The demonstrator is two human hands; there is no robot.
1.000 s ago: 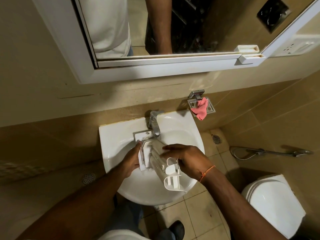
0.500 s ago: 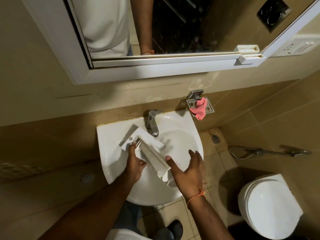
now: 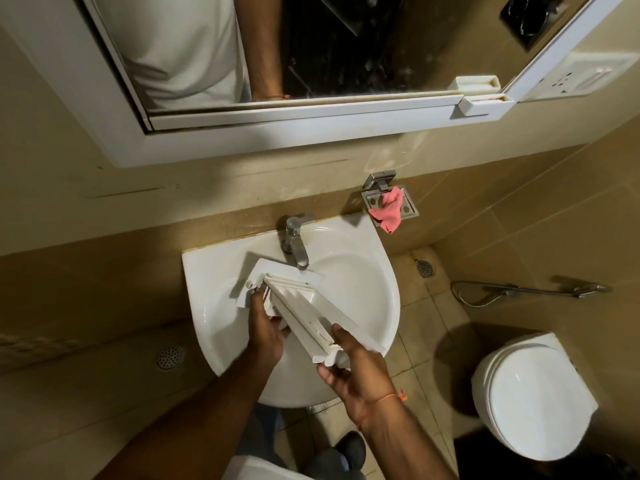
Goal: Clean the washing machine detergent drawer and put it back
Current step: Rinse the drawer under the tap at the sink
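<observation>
The white detergent drawer (image 3: 304, 306) lies tilted on its side over the white sink (image 3: 367, 282), its front panel up near the chrome tap (image 3: 295, 244). My left hand (image 3: 266, 330) grips it near the front panel end. My right hand (image 3: 353, 372) cups the rear end from below, fingers curled around its edge. No water is visibly running from the tap.
A pink cloth (image 3: 389, 211) hangs in a metal soap holder on the wall right of the sink. A toilet (image 3: 530, 396) with shut lid stands at the right, a hand sprayer hose (image 3: 519, 291) on the wall above it. A mirror cabinet (image 3: 277, 133) juts out overhead.
The drawer has been turned onto its side and lifted at an angle. My right hand shifted from resting on top to holding the rear end from underneath.
</observation>
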